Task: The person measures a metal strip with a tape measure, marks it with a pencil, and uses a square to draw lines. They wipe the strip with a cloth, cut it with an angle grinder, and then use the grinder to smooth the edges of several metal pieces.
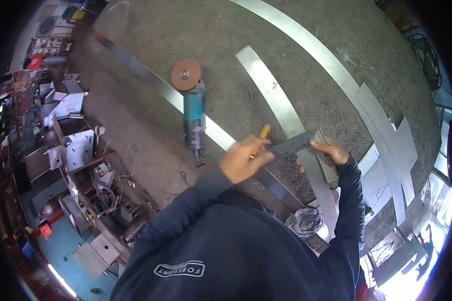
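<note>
My left hand (243, 158) is closed around a yellow marker (264, 132), its thumb and fingertips beside the end of a dark flat blade. That blade belongs to a try square (292, 145), whose thick stock (328, 165) I grip in my right hand (334, 152), thumb on top near the corner. The square crosses over a grey metal strip (316, 183) that runs down toward my body. Beyond it, in line, a shiny curved metal strip (271, 88) extends over the textured floor. Some of my right fingers are hidden behind the square.
A teal angle grinder (193, 108) with a brown disc lies on a long metal strip (145, 75). A large curved strip (331, 60) and metal sheets (404, 145) lie to the right. A crumpled plastic-wrapped bundle (305, 221) sits near my body. Cluttered benches (105, 170) fill the left.
</note>
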`<action>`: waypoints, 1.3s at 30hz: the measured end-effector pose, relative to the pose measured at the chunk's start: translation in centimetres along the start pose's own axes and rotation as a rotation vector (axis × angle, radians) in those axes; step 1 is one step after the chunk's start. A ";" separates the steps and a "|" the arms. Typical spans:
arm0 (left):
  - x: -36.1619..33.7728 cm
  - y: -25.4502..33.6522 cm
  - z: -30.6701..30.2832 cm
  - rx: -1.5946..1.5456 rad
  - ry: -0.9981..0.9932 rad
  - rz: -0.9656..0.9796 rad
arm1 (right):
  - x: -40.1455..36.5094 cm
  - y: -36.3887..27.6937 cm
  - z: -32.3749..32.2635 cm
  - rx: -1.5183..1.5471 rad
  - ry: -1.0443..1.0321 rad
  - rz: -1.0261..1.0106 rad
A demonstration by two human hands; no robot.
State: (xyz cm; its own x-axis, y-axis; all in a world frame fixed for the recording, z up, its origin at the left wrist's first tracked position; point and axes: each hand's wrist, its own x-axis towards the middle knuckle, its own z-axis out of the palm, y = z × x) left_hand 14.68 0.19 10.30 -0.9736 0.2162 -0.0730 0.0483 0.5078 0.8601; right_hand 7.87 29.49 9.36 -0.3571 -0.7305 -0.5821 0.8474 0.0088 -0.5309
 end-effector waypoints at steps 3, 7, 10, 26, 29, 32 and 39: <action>-1.1 -0.7 2.0 -0.039 -0.189 -0.029 | -0.5 0.6 -0.3 -0.184 0.022 0.014; -1.6 -0.7 -0.6 -0.186 -0.120 0.041 | -0.3 4.3 -2.7 0.269 -0.103 -0.167; 0.2 2.2 -4.9 -0.508 0.082 -0.326 | -1.1 5.0 -0.5 0.079 0.111 -0.376; 12.8 -7.9 -3.2 0.338 0.251 0.216 | -9.3 4.4 13.3 -0.772 1.130 -0.509; 6.8 -9.5 -7.5 0.347 0.599 0.273 | -7.4 3.6 15.7 -0.809 1.128 -0.467; 1.1 -13.1 -9.7 0.373 0.792 -0.147 | -4.9 1.4 17.4 -0.805 1.108 -0.483; 4.6 -14.9 -9.8 0.354 0.318 -0.545 | 3.2 -0.6 18.5 -0.791 0.881 -0.423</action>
State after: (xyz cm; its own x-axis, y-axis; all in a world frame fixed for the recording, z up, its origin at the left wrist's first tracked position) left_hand 7.32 -14.61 2.11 -0.8949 -0.3709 -0.2482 -0.4461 0.7254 0.5242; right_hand 13.50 14.48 19.17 -0.9418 -0.0753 -0.3276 0.2445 0.5151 -0.8215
